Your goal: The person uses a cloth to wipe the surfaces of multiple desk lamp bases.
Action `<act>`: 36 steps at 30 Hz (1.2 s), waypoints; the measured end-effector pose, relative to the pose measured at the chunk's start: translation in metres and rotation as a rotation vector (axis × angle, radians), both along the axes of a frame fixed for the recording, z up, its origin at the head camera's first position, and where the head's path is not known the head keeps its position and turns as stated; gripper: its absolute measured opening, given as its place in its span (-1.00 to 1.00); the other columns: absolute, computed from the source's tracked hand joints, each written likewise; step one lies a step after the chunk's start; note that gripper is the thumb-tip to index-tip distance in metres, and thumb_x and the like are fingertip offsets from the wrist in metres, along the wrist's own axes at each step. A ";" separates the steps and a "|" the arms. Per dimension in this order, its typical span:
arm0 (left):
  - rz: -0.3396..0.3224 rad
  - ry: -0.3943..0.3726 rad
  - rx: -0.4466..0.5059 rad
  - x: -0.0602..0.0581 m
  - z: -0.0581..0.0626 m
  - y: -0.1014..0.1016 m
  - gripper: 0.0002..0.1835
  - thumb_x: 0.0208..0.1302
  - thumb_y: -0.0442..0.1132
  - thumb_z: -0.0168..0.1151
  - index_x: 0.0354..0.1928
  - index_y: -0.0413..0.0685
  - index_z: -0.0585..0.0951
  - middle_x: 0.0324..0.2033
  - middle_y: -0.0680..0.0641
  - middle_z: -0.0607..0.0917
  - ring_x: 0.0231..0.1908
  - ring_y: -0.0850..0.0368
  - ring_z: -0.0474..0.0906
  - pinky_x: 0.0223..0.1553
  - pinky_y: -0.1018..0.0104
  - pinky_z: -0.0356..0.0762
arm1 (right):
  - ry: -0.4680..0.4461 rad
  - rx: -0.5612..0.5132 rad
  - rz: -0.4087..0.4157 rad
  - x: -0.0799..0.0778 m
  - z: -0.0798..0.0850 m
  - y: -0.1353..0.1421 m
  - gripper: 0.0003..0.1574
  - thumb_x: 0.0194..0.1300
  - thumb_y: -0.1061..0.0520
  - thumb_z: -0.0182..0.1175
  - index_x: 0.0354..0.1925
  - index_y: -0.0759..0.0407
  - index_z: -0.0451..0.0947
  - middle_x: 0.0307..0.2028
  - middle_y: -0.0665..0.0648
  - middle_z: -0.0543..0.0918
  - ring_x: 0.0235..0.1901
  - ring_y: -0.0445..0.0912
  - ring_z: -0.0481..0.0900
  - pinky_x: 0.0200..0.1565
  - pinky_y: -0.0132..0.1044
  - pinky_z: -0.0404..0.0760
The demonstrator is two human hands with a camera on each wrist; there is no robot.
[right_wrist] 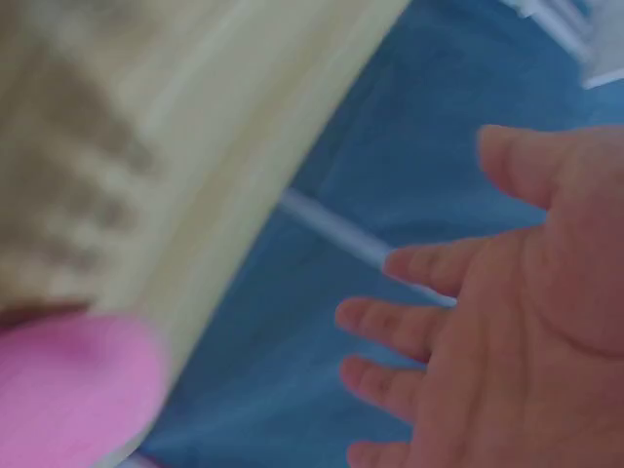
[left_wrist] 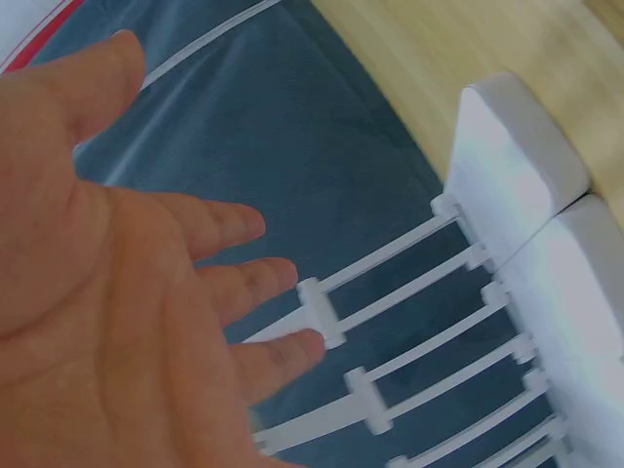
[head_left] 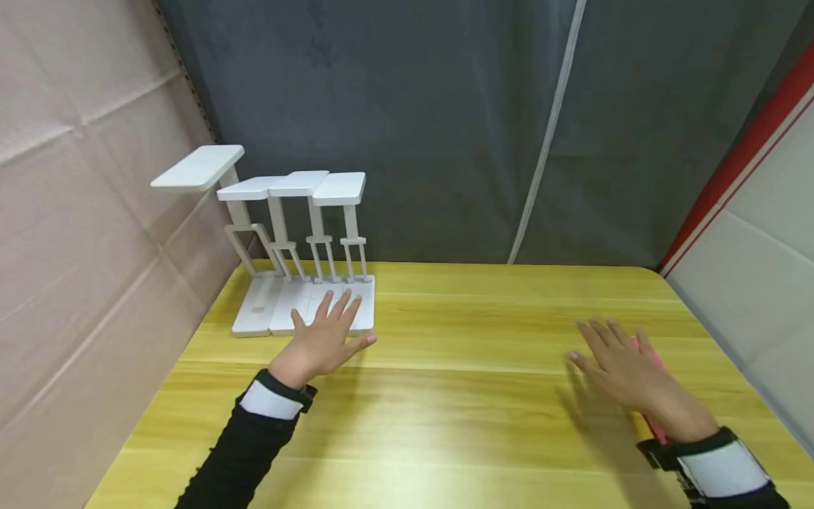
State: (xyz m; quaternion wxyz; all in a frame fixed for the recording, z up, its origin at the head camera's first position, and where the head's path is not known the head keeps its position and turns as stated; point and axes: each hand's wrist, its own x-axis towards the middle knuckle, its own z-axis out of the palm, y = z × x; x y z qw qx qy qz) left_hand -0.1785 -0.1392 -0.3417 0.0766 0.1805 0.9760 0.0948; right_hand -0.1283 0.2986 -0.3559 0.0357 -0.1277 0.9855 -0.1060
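Note:
My left hand is held palm down with spread, straight fingers, just in front of several white stands. Each white stand has a flat base, a slim post on two legs and a flat top; they stand side by side at the back left of the table. In the left wrist view their bases show beyond the fingers, apart from the palm. My right hand hovers with straight fingers above a pink object, which has a rounded end. Most of it is hidden by the hand and wrist, so its kind is unclear.
The yellow wood-grain table reaches back to a dark grey curtain with a pale vertical strip. A pale, creased cloth wall borders the left side, and a white panel with red edging borders the right.

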 end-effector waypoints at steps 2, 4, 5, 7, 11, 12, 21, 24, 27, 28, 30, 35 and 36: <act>-0.013 -0.020 0.010 -0.005 -0.006 0.000 -0.17 0.28 0.29 -0.20 0.36 -0.11 -0.09 0.37 -0.15 -0.13 0.34 -0.11 -0.31 0.08 -0.48 -0.43 | -0.038 0.037 -0.057 0.004 -0.008 0.020 -0.11 0.34 -0.27 -0.18 0.25 0.43 -0.02 0.19 0.60 0.02 0.17 0.50 -0.15 0.04 0.48 -0.31; -0.027 -0.049 0.016 -0.012 -0.013 0.000 -0.15 0.28 0.29 -0.20 0.34 -0.19 -0.10 0.36 -0.18 -0.12 0.34 -0.08 -0.29 0.13 -0.42 -0.41 | -0.069 0.094 -0.116 0.008 -0.016 0.038 -0.02 0.30 -0.35 -0.17 0.21 0.49 0.02 0.15 0.65 0.03 0.12 0.55 -0.13 0.02 0.50 -0.29; -0.035 -0.068 0.018 -0.016 -0.018 0.000 -0.14 0.28 0.29 -0.20 0.34 -0.22 -0.10 0.36 -0.20 -0.12 0.34 -0.07 -0.28 0.16 -0.39 -0.41 | -0.082 0.118 -0.138 0.010 -0.020 0.047 0.03 0.27 -0.38 -0.16 0.19 0.52 0.03 0.13 0.67 0.04 0.09 0.57 -0.12 0.01 0.51 -0.26; -0.053 -0.103 0.017 -0.025 -0.028 -0.001 -0.14 0.29 0.27 -0.19 0.33 -0.24 -0.11 0.36 -0.23 -0.12 0.34 -0.09 -0.28 0.20 -0.33 -0.36 | -0.098 0.148 -0.186 0.013 -0.029 0.063 0.11 0.21 -0.42 -0.10 0.18 0.55 0.01 0.09 0.69 0.04 0.05 0.59 -0.11 -0.02 0.53 -0.22; -0.094 -0.131 0.020 -0.043 -0.052 -0.001 -0.20 0.32 0.17 -0.14 0.33 -0.26 -0.09 0.34 -0.29 -0.12 0.33 -0.15 -0.25 0.26 -0.20 -0.21 | -0.103 0.169 -0.278 0.018 -0.047 0.084 0.26 0.12 -0.43 0.01 0.22 0.56 -0.21 0.07 0.68 0.03 0.00 0.60 -0.07 -0.17 0.61 -0.11; -0.100 -0.130 0.023 -0.046 -0.058 -0.001 -0.22 0.32 0.14 -0.11 0.33 -0.26 -0.07 0.34 -0.30 -0.12 0.32 -0.16 -0.24 0.27 -0.15 -0.17 | -0.101 0.159 -0.302 0.018 -0.051 0.086 0.30 0.10 -0.42 0.04 0.22 0.56 -0.27 0.06 0.67 0.03 -0.02 0.60 -0.04 -0.21 0.62 -0.08; -0.116 -0.028 0.004 -0.051 -0.080 0.003 -0.25 0.28 0.04 0.03 0.29 -0.33 0.03 0.31 -0.35 -0.01 0.30 -0.21 -0.12 0.28 -0.02 -0.05 | -0.068 0.095 -0.334 0.020 -0.066 0.090 0.31 0.18 -0.30 0.04 0.14 0.70 -0.46 -0.25 0.72 0.24 -0.36 0.50 0.33 -0.50 0.23 0.41; -0.111 0.006 -0.008 -0.047 -0.082 0.004 -0.25 0.27 0.05 0.03 0.29 -0.31 0.05 0.31 -0.33 0.01 0.30 -0.19 -0.10 0.28 -0.01 -0.02 | -0.050 0.092 -0.332 0.017 -0.067 0.088 0.29 0.20 -0.27 0.05 0.14 0.69 -0.46 -0.26 0.71 0.23 -0.38 0.48 0.34 -0.50 0.21 0.41; -0.129 0.039 -0.033 -0.041 -0.085 0.007 -0.25 0.27 0.07 0.03 0.29 -0.30 0.08 0.31 -0.32 0.04 0.30 -0.18 -0.06 0.27 0.00 0.03 | -0.036 0.100 -0.323 0.015 -0.067 0.086 0.26 0.20 -0.25 0.07 0.16 0.67 -0.44 -0.24 0.72 0.22 -0.37 0.49 0.33 -0.49 0.22 0.41; -0.136 0.050 -0.041 -0.039 -0.086 0.008 -0.25 0.26 0.08 0.03 0.29 -0.30 0.08 0.31 -0.31 0.05 0.30 -0.17 -0.05 0.26 0.01 0.04 | -0.025 0.103 -0.319 0.014 -0.067 0.085 0.25 0.19 -0.22 0.08 0.16 0.67 -0.42 -0.24 0.71 0.23 -0.38 0.48 0.33 -0.51 0.22 0.41; -0.159 0.076 -0.061 -0.032 -0.089 0.012 -0.24 0.26 0.09 0.04 0.28 -0.30 0.09 0.30 -0.32 0.07 0.29 -0.17 -0.03 0.26 0.02 0.05 | -0.002 0.102 -0.314 0.013 -0.068 0.083 0.23 0.15 -0.18 0.13 0.17 0.65 -0.39 -0.26 0.69 0.23 -0.42 0.45 0.34 -0.55 0.19 0.41; -0.224 0.157 -0.127 -0.011 -0.092 0.026 -0.22 0.24 0.12 0.05 0.27 -0.31 0.10 0.28 -0.32 0.12 0.28 -0.17 0.00 0.26 0.08 0.07 | 0.035 0.094 -0.342 0.009 -0.072 0.079 0.17 0.09 -0.09 0.19 0.20 0.57 -0.32 -0.38 0.59 0.24 -0.58 0.27 0.36 -0.67 0.09 0.39; -0.239 0.178 -0.149 -0.006 -0.092 0.030 -0.22 0.24 0.12 0.05 0.27 -0.32 0.11 0.28 -0.32 0.13 0.28 -0.17 0.02 0.26 0.09 0.09 | 0.036 0.095 -0.351 0.007 -0.074 0.080 0.16 0.09 -0.08 0.18 0.19 0.56 -0.31 -0.40 0.58 0.24 -0.60 0.24 0.36 -0.69 0.07 0.38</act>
